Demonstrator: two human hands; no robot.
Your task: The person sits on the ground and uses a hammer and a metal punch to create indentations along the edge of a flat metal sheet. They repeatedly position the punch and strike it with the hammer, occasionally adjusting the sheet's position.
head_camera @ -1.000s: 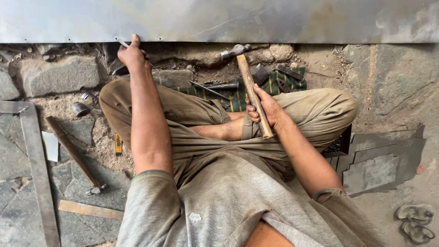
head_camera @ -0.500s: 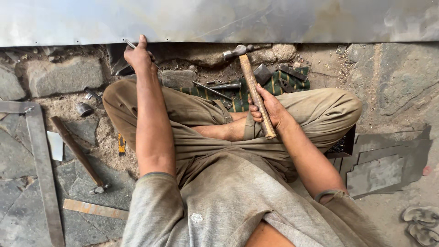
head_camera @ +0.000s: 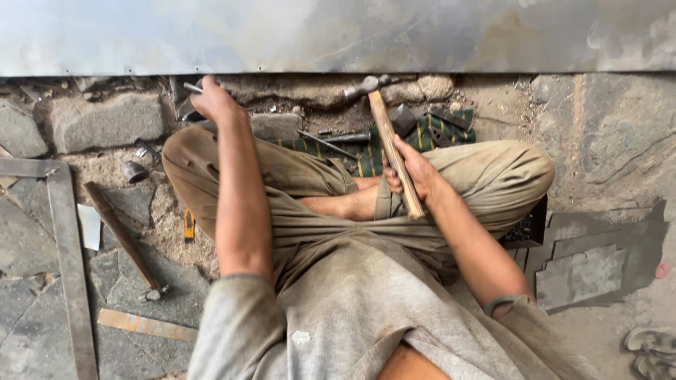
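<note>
Gripping the wooden handle of the hammer point(head_camera: 389, 137) low, the right hand point(head_camera: 415, 172) keeps its heavy steel head just below the sheet point(head_camera: 338, 35), while the left hand point(head_camera: 213, 104) pinches a thin, stiff punch point(head_camera: 193, 88) at the sheet's edge.

The long grey sheet of metal point(head_camera: 338, 35) closes off the whole far side, and grey stone blocks point(head_camera: 105, 121) lie tight under its edge. Between the crossed knees, a green striped cloth point(head_camera: 373, 151) is crowded with small dark metal tools point(head_camera: 331, 144), leaving little bare room. To the left, a flat steel square point(head_camera: 67, 246) and a brown wooden-handled tool point(head_camera: 123, 236) lie on the stone floor with open paving between them. To the right, flat grey metal offcuts point(head_camera: 584, 271) cover the ground.
</note>
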